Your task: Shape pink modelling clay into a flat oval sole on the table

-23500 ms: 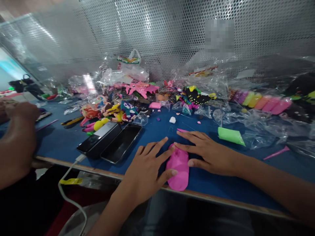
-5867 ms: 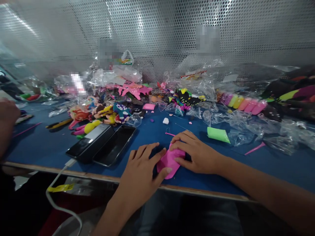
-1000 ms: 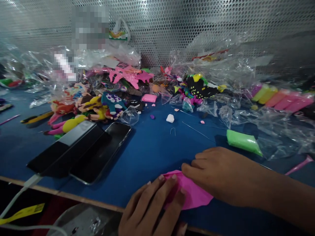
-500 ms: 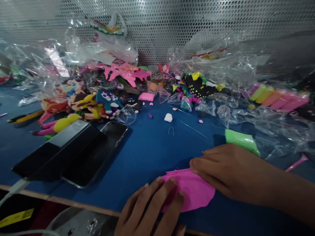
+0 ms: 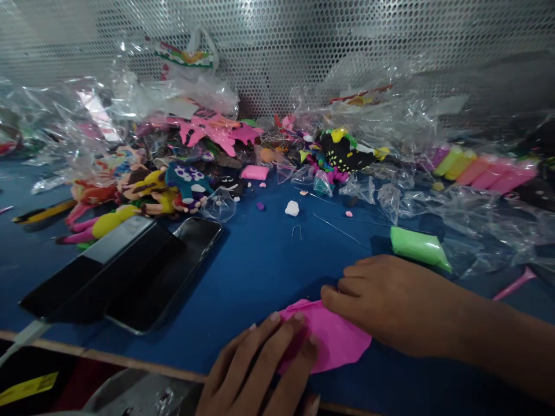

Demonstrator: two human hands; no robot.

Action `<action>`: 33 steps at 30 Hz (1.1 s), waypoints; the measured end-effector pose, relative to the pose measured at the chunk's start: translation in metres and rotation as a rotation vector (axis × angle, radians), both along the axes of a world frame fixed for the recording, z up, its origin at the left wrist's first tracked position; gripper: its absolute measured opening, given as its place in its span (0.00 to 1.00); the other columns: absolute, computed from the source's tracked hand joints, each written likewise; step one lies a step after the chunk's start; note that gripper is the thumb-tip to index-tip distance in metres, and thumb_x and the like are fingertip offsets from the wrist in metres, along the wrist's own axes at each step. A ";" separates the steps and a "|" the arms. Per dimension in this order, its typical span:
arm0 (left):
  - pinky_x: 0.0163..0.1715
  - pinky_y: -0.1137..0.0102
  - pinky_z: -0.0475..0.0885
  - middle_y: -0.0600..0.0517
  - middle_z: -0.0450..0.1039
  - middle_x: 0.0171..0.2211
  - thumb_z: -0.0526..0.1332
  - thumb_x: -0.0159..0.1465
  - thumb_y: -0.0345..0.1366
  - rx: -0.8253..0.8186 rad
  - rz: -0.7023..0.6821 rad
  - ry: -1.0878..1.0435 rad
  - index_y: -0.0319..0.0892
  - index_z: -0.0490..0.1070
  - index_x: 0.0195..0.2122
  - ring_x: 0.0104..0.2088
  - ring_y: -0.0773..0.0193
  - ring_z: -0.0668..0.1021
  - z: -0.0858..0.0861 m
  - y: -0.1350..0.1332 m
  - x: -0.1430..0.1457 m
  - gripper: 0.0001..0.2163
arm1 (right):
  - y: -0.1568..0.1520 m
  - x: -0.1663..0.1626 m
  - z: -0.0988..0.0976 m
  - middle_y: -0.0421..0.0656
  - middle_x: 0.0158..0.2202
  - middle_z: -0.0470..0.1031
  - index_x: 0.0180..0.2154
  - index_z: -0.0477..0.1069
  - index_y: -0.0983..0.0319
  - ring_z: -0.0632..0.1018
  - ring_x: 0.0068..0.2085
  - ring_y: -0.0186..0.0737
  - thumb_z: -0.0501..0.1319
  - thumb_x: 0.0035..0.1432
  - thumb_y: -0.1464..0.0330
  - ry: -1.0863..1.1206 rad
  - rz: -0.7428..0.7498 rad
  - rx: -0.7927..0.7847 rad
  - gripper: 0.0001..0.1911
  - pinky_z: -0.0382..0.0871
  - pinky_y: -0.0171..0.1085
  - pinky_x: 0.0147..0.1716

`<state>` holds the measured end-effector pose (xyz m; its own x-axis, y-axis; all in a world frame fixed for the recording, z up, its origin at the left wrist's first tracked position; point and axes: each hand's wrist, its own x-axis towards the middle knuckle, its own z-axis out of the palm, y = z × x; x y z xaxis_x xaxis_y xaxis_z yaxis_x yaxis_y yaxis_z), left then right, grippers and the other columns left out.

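Note:
A thin, flattened sheet of pink modelling clay lies on the blue tabletop near its front edge. My left hand rests with spread fingers over the sheet's left side, fingertips on the clay. At the sheet's upper edge, my right hand has its fingers curled and its thumb and forefinger against the clay rim, which looks slightly folded there. The fingertips' exact hold is partly hidden. Just behind my right hand sits a green clay packet. A white clay lump and a bent wire lie farther back.
Two dark phone-like devices lie at the left, one with a white cable. Clay figures and crumpled clear plastic bags crowd the back, before a perforated metal panel. A pink tool is at right.
My right thumb and fingers have shifted left along the clay's upper edge, and the rim there now looks more turned over. My left hand stays on the sheet. The view has shifted slightly.

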<state>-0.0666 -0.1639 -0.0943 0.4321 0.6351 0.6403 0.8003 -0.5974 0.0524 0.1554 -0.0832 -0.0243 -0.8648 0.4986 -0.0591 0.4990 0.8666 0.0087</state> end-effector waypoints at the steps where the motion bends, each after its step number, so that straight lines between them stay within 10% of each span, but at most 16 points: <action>1: 0.50 0.65 0.68 0.55 0.76 0.49 0.55 0.66 0.39 0.003 -0.004 -0.007 0.48 0.76 0.46 0.50 0.59 0.76 0.000 0.000 0.000 0.12 | 0.000 -0.002 0.000 0.40 0.24 0.72 0.37 0.66 0.61 0.69 0.23 0.36 0.58 0.53 0.77 -0.010 0.010 -0.001 0.09 0.46 0.38 0.23; 25: 0.51 0.65 0.67 0.57 0.77 0.48 0.57 0.61 0.31 0.000 -0.081 -0.131 0.47 0.77 0.46 0.49 0.60 0.75 0.000 0.002 0.000 0.14 | 0.024 -0.005 0.005 0.39 0.22 0.71 0.34 0.67 0.61 0.68 0.22 0.34 0.55 0.61 0.74 0.001 -0.168 0.166 0.05 0.43 0.37 0.23; 33: 0.51 0.65 0.67 0.56 0.77 0.48 0.57 0.61 0.30 0.000 -0.071 -0.138 0.48 0.77 0.46 0.49 0.60 0.75 0.000 0.002 0.000 0.15 | 0.012 0.009 0.007 0.39 0.24 0.73 0.34 0.67 0.60 0.71 0.25 0.34 0.51 0.66 0.70 0.070 -0.065 -0.014 0.09 0.49 0.36 0.24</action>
